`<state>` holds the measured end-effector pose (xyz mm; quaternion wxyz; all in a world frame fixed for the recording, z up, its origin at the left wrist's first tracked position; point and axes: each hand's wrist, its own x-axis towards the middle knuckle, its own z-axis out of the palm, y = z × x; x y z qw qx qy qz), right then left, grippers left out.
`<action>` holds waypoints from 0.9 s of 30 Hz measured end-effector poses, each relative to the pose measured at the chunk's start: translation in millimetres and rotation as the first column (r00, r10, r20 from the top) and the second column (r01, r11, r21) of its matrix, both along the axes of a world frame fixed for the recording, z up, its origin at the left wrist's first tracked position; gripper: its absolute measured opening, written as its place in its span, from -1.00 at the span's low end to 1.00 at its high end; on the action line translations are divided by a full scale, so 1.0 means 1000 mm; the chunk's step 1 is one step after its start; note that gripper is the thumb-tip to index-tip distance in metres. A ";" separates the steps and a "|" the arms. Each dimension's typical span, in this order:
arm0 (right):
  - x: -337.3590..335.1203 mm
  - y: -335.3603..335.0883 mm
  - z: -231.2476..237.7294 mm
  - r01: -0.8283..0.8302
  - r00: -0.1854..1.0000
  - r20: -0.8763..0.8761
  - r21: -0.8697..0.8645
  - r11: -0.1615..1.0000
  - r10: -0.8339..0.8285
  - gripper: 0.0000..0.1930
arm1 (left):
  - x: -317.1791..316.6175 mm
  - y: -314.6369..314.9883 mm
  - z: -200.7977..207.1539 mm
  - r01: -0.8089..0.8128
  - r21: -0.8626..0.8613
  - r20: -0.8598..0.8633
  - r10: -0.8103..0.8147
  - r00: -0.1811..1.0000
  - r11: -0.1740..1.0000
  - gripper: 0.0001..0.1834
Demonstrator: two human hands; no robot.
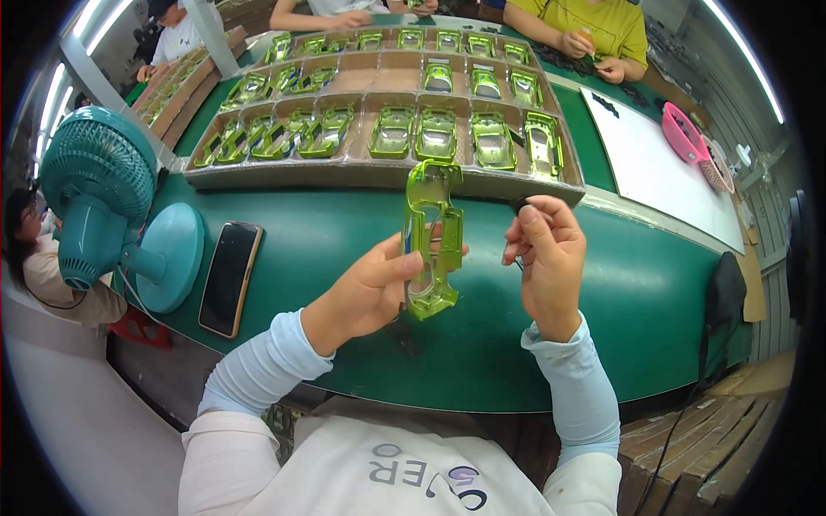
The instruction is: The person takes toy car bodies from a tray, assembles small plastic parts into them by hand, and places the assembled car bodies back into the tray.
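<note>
My left hand (pixel 368 288) is closed on a shiny green toy car body shell (pixel 419 258), held upright above the table with its hollow inside partly showing. To the right of the shell, my right hand (pixel 551 249) pinches a small black part (pixel 519 204) between thumb and fingertips. The part's exact kind is too small to make out. A gap separates the two hands. Just beyond them stands a cardboard tray (pixel 310 175) divided into compartments, which hold many similar green car shells (pixel 436 133).
A teal fan (pixel 99 198) and a phone (pixel 231 279) stand and lie at the left on the green table (pixel 482 344). At the right are a white board (pixel 658 163) and a pink basket (pixel 684 133). Across the table, a co-worker in yellow (pixel 585 26) handles small parts.
</note>
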<state>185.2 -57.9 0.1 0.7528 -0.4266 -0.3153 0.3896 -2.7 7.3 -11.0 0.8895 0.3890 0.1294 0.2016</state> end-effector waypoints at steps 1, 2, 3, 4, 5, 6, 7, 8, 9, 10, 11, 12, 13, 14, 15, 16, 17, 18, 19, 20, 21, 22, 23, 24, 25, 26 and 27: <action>-0.002 0.000 -0.002 -0.052 0.999 -0.003 -0.011 0.999 0.052 -0.87 | 0.000 -0.001 -0.003 -0.035 0.025 0.013 0.034 0.999 0.999 -0.28; -0.003 0.000 -0.003 -0.104 0.995 -0.007 -0.022 0.994 0.104 -0.85 | 0.001 -0.002 -0.005 -0.070 0.050 0.027 0.069 0.997 0.996 -0.26; -0.002 0.000 -0.005 -0.171 0.985 -0.023 0.027 0.985 0.171 -0.81 | 0.001 -0.002 -0.005 -0.073 0.045 0.026 0.072 0.997 0.996 -0.26; -0.004 0.000 -0.003 -0.174 0.984 -0.024 0.023 0.984 0.175 -0.81 | 0.002 -0.004 -0.005 -0.101 0.042 0.028 0.100 0.995 0.994 -0.24; -0.008 0.000 0.001 -0.201 0.977 -0.075 0.020 0.979 0.202 -0.80 | 0.002 -0.005 -0.004 -0.130 0.039 0.031 0.129 0.991 0.991 -0.22; -0.010 -0.001 0.003 -0.228 0.965 -0.127 0.016 0.973 0.229 -0.78 | 0.002 -0.005 -0.004 -0.136 0.035 0.029 0.135 0.990 0.990 -0.22; -0.011 -0.002 0.003 -0.234 0.964 -0.129 0.012 0.972 0.234 -0.78 | 0.001 -0.004 -0.003 -0.157 0.180 -0.020 0.163 0.986 0.971 -0.22; -0.013 -0.003 0.002 -0.246 0.966 -0.082 0.013 0.969 0.247 -0.77 | 0.001 -0.004 -0.003 -0.167 0.322 -0.066 0.199 0.978 0.932 -0.22; -0.014 -0.004 0.001 -0.258 0.966 -0.036 0.013 0.966 0.258 -0.75 | 0.002 -0.004 -0.002 -0.172 0.318 -0.068 0.204 0.977 0.932 -0.22; -0.015 -0.004 0.001 -0.263 0.964 -0.037 0.008 0.965 0.263 -0.75 | 0.003 -0.004 -0.002 -0.241 0.522 -0.036 0.304 0.952 0.818 -0.26; -0.016 -0.005 0.003 -0.260 0.965 -0.038 -0.002 0.966 0.260 -0.75 | 0.004 -0.004 -0.003 -0.290 0.697 0.016 0.391 0.920 0.656 -0.30; -0.018 -0.007 0.005 -0.257 0.966 -0.037 -0.010 0.966 0.256 -0.75 | 0.004 -0.005 -0.006 -0.294 0.696 0.016 0.395 0.919 0.655 -0.30; -0.012 -0.009 0.000 -0.313 0.950 -0.020 -0.073 0.947 0.313 -0.76 | 0.004 -0.005 -0.010 -0.312 0.695 0.040 0.399 0.916 0.647 -0.30; -0.014 -0.009 0.000 -0.316 0.949 -0.019 -0.074 0.946 0.316 -0.76 | 0.004 -0.006 -0.013 -0.329 0.694 0.063 0.402 0.914 0.640 -0.30; -0.015 -0.009 0.000 -0.294 0.954 0.030 -0.086 0.952 0.297 -0.79 | 0.004 -0.007 -0.012 -0.332 0.693 0.062 0.405 0.912 0.640 -0.30; -0.017 -0.009 -0.001 -0.271 0.957 0.080 -0.097 0.958 0.279 -0.81 | 0.003 -0.010 -0.009 -0.307 0.668 0.019 0.396 0.918 0.678 -0.29; -0.019 -0.010 -0.001 -0.273 0.956 0.079 -0.099 0.957 0.281 -0.81 | 0.004 -0.011 -0.008 -0.281 0.641 -0.023 0.384 0.923 0.715 -0.28; -0.020 -0.010 -0.002 -0.204 0.949 0.227 -0.093 0.975 0.220 -0.84 | 0.004 -0.012 -0.008 -0.284 0.639 -0.024 0.387 0.922 0.715 -0.28; -0.022 -0.011 -0.002 -0.135 0.916 0.370 -0.076 0.988 0.154 -0.86 | 0.005 -0.012 -0.009 -0.290 0.642 -0.010 0.386 0.922 0.710 -0.28; -0.024 -0.011 -0.003 -0.069 0.860 0.503 -0.048 0.996 0.084 -0.88 | 0.005 -0.012 -0.009 -0.296 0.645 0.003 0.384 0.923 0.705 -0.29; -0.027 -0.011 -0.001 -0.023 0.815 0.578 -0.037 0.999 0.040 -0.88 | 0.006 -0.013 -0.009 -0.297 0.643 0.002 0.386 0.923 0.706 -0.29; -0.028 -0.011 -0.002 -0.024 0.815 0.578 -0.039 0.999 0.042 -0.88 | 0.006 -0.013 -0.009 -0.296 0.660 0.014 0.382 0.924 0.691 -0.30; -0.030 -0.010 -0.002 0.013 0.737 0.676 -0.012 1.000 -0.002 -0.88 | 0.006 -0.014 -0.009 -0.295 0.676 0.026 0.379 0.925 0.675 -0.31; -0.031 -0.010 -0.003 0.047 0.645 0.763 0.020 0.999 -0.046 -0.89 | 0.006 -0.014 -0.009 -0.295 0.674 0.025 0.379 0.925 0.677 -0.31; -0.032 -0.009 -0.004 0.047 0.645 0.763 0.018 0.999 -0.044 -0.89 | 0.006 -0.015 -0.009 -0.291 0.681 0.030 0.372 0.928 0.671 -0.32; -0.034 -0.009 -0.005 0.064 0.611 0.787 0.053 0.997 -0.081 -0.89 | 0.006 -0.015 -0.009 -0.287 0.689 0.034 0.366 0.930 0.665 -0.33; -0.034 -0.009 -0.005 0.081 0.575 0.810 0.088 0.993 -0.119 -0.88 | 0.006 -0.015 -0.009 -0.287 0.687 0.035 0.365 0.931 0.667 -0.33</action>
